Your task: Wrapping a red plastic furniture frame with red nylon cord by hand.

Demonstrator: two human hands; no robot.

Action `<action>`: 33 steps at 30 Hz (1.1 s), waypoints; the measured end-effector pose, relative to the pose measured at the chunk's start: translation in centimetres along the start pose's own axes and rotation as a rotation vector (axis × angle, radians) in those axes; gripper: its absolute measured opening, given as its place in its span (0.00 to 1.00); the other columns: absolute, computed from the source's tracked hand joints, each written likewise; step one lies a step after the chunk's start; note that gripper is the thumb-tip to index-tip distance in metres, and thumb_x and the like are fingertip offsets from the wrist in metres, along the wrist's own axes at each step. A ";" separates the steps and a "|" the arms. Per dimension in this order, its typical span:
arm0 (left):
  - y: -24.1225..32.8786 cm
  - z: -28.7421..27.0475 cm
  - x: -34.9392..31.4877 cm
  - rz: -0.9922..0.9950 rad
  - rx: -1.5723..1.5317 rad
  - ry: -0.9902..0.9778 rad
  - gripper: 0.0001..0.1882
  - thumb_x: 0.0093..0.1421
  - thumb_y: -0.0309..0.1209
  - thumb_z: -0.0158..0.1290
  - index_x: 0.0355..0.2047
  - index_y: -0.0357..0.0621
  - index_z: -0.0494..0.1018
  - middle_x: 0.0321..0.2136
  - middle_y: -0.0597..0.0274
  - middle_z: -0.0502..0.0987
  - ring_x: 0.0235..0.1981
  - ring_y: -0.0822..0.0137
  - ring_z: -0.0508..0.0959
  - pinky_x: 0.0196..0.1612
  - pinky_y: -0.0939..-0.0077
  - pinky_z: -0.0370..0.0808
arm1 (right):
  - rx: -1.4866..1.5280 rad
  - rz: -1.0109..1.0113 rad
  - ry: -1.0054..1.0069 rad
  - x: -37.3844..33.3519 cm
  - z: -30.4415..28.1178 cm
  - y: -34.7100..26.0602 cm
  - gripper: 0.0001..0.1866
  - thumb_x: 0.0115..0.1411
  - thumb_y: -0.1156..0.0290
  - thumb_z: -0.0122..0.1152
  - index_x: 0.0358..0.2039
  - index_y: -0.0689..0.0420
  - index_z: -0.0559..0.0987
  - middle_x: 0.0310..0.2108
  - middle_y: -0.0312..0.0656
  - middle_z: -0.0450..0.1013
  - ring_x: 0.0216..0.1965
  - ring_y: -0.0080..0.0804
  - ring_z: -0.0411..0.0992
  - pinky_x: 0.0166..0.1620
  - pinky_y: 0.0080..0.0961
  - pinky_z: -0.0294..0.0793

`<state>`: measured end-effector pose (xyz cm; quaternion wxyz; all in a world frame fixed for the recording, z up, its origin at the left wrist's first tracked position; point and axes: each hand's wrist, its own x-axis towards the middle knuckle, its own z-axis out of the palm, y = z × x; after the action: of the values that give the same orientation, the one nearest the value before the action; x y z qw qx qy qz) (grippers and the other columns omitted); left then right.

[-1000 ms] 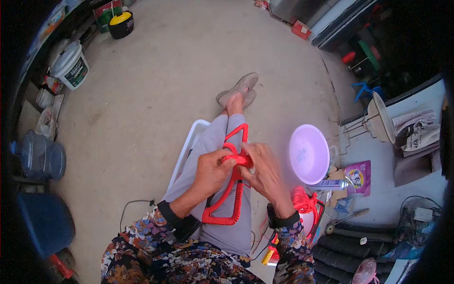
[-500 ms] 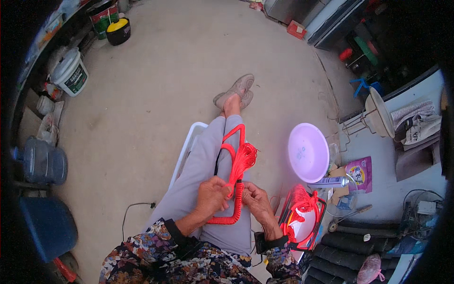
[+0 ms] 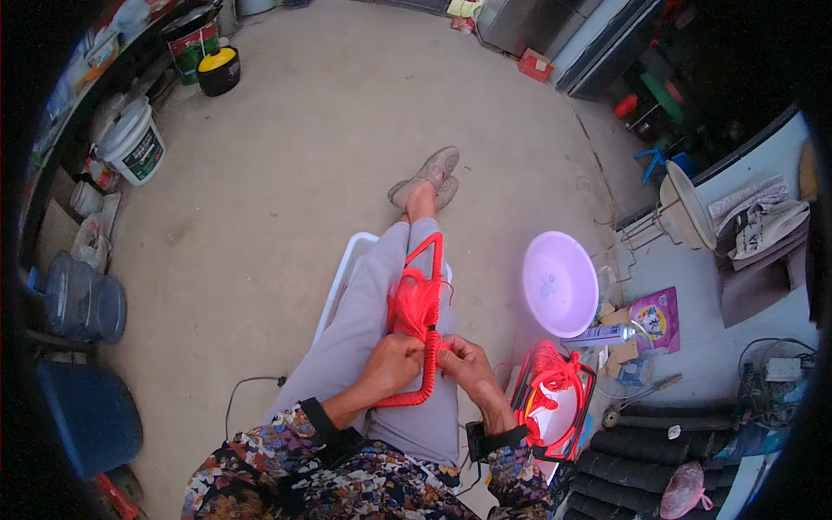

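A frame wrapped in red cord (image 3: 428,374) rests across my legs, with part of a bar near its middle showing black. Inside it, on the left of its right-hand bar, hangs a loose bundle of red cord (image 3: 413,302). My left hand (image 3: 394,364) is closed at the lower end of this bundle, against the inner side of the bar. On the outer side, my right hand (image 3: 471,368) pinches a bit of red cord close to the bar. The left fingertips are partly hidden.
Beside my right forearm stands a black-edged frame with red cord (image 3: 555,381). Beyond it are a purple basin (image 3: 561,284), a spray can (image 3: 600,335) and black rolls (image 3: 646,442). A white stool edge (image 3: 340,282) shows under my legs. A blue tub (image 3: 87,420) stands left.
The cord bundle has passed from the right side of the bar to its left, inside the frame. My right fingers now pinch red cord at the bar's outer side.
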<state>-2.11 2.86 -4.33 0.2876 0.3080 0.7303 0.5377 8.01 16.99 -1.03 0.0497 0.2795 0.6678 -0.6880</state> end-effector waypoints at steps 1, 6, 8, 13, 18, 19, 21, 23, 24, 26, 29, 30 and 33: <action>1.4 -0.3 0.1 0.003 -0.004 -0.004 0.08 0.56 0.26 0.49 0.23 0.39 0.77 0.14 0.64 0.74 0.15 0.71 0.73 0.16 0.77 0.69 | -0.002 0.001 0.005 0.0 -0.4 0.2 0.11 0.60 0.67 0.55 0.39 0.59 0.76 0.29 0.32 0.74 0.27 0.17 0.69 0.30 0.15 0.66; 3.0 -0.9 0.5 -0.523 -0.879 -0.069 0.08 0.58 0.28 0.49 0.30 0.34 0.74 0.23 0.53 0.77 0.23 0.61 0.79 0.28 0.71 0.77 | 0.240 -0.034 0.169 0.5 -3.4 1.9 0.11 0.58 0.68 0.59 0.37 0.61 0.76 0.31 0.37 0.76 0.27 0.21 0.71 0.30 0.18 0.69; 3.3 -0.8 0.5 -0.583 -0.964 -0.093 0.10 0.59 0.29 0.49 0.35 0.33 0.72 0.26 0.51 0.77 0.24 0.59 0.79 0.29 0.68 0.78 | 0.304 -0.010 0.196 0.9 -4.1 2.2 0.09 0.57 0.71 0.59 0.36 0.61 0.76 0.32 0.38 0.75 0.29 0.22 0.72 0.32 0.18 0.69; 3.5 -0.5 1.1 -0.707 -1.090 -0.110 0.15 0.60 0.31 0.49 0.43 0.32 0.68 0.30 0.46 0.76 0.29 0.52 0.79 0.35 0.60 0.78 | 0.512 -0.184 0.358 3.1 -3.5 -0.5 0.10 0.57 0.70 0.58 0.37 0.60 0.74 0.37 0.42 0.74 0.41 0.28 0.71 0.44 0.27 0.69; 3.4 -0.5 0.9 -0.736 -1.202 -0.107 0.15 0.60 0.32 0.50 0.41 0.31 0.69 0.28 0.47 0.76 0.26 0.54 0.79 0.31 0.64 0.78 | 0.834 -0.272 0.232 4.9 -3.0 -2.3 0.11 0.58 0.70 0.53 0.40 0.61 0.70 0.42 0.47 0.73 0.45 0.39 0.71 0.51 0.35 0.69; 3.8 -0.6 0.9 -0.741 -1.202 -0.109 0.15 0.60 0.32 0.50 0.41 0.31 0.69 0.28 0.47 0.76 0.26 0.54 0.79 0.31 0.64 0.78 | 0.814 -0.293 0.232 5.3 -3.1 -2.4 0.11 0.58 0.69 0.53 0.40 0.60 0.69 0.41 0.47 0.73 0.42 0.38 0.72 0.49 0.34 0.70; 4.2 -0.8 0.9 -0.730 -1.182 -0.119 0.14 0.60 0.31 0.50 0.40 0.31 0.68 0.28 0.46 0.76 0.25 0.54 0.79 0.30 0.63 0.78 | 0.795 -0.312 0.236 6.3 -3.9 -2.5 0.11 0.59 0.68 0.53 0.40 0.59 0.69 0.40 0.46 0.72 0.39 0.38 0.73 0.47 0.33 0.72; 4.1 -0.8 0.9 -0.751 -1.146 -0.119 0.14 0.60 0.32 0.51 0.40 0.32 0.68 0.28 0.46 0.76 0.27 0.53 0.79 0.33 0.61 0.78 | 0.987 -0.354 0.313 6.9 -6.4 -3.0 0.09 0.60 0.66 0.53 0.36 0.57 0.68 0.32 0.42 0.71 0.30 0.31 0.71 0.42 0.31 0.74; 3.8 -0.6 1.1 -0.772 -1.114 -0.120 0.14 0.59 0.33 0.51 0.40 0.34 0.68 0.29 0.46 0.76 0.29 0.53 0.79 0.35 0.59 0.78 | 0.982 -0.353 0.316 6.8 -7.7 -3.4 0.09 0.60 0.66 0.53 0.36 0.57 0.68 0.32 0.42 0.71 0.30 0.31 0.71 0.42 0.31 0.74; 3.1 -0.3 1.1 -0.733 -1.183 -0.128 0.14 0.60 0.33 0.51 0.39 0.35 0.68 0.30 0.47 0.76 0.29 0.54 0.79 0.35 0.60 0.77 | 1.039 -0.345 0.363 6.0 -8.9 -5.2 0.10 0.61 0.62 0.53 0.34 0.55 0.67 0.27 0.37 0.68 0.24 0.24 0.66 0.37 0.28 0.73; 2.7 -0.1 1.0 -0.661 -1.356 -0.141 0.12 0.61 0.34 0.49 0.37 0.36 0.69 0.30 0.50 0.76 0.30 0.56 0.78 0.34 0.62 0.76 | 0.931 -0.207 0.294 3.2 -7.7 -7.0 0.12 0.61 0.59 0.53 0.34 0.54 0.67 0.22 0.33 0.64 0.17 0.22 0.60 0.24 0.20 0.65; 2.8 0.0 1.1 -0.618 -1.457 -0.159 0.12 0.61 0.35 0.48 0.36 0.37 0.69 0.29 0.52 0.76 0.30 0.58 0.77 0.33 0.64 0.75 | 0.879 -0.164 0.148 1.6 -7.5 -7.3 0.13 0.61 0.58 0.54 0.35 0.53 0.67 0.20 0.32 0.63 0.15 0.22 0.58 0.21 0.18 0.62; 3.0 0.1 1.1 -0.588 -1.438 -0.177 0.11 0.63 0.35 0.45 0.36 0.38 0.69 0.28 0.55 0.75 0.29 0.60 0.76 0.32 0.66 0.73 | 0.545 -0.052 0.249 -2.8 -6.6 -6.8 0.12 0.57 0.65 0.57 0.38 0.56 0.71 0.18 0.31 0.62 0.15 0.20 0.60 0.20 0.16 0.60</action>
<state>-2.31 4.49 -1.61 0.6044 -0.1182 0.2285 0.7540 9.44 23.09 6.59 -0.1270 0.3475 0.4665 -0.8035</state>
